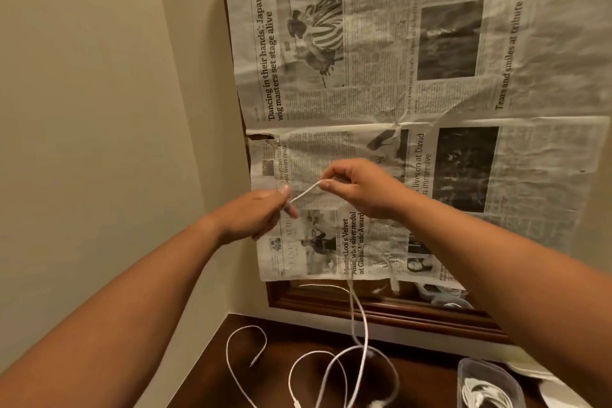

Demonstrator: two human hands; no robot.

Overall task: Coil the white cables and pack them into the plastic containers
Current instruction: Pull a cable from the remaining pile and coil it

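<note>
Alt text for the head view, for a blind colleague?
The left hand and right hand pinch a thin white cable before a newspaper sheet. Its slack hangs onto a dark wooden table near a clear plastic container of coiled cables.

Loose cables (366,338) lie on your table (205,381) toward its back edge; the container (490,366) stands to their right, a coiled cable (480,391) in it; newspaper (430,76) hangs behind.

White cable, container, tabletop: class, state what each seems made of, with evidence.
White cable: likely flexible plastic sheath, matte; it droops in loose loops. Container: clear plastic; coiled cable shows through its wall. Tabletop: seemingly dark wood, faint sheen.
</note>
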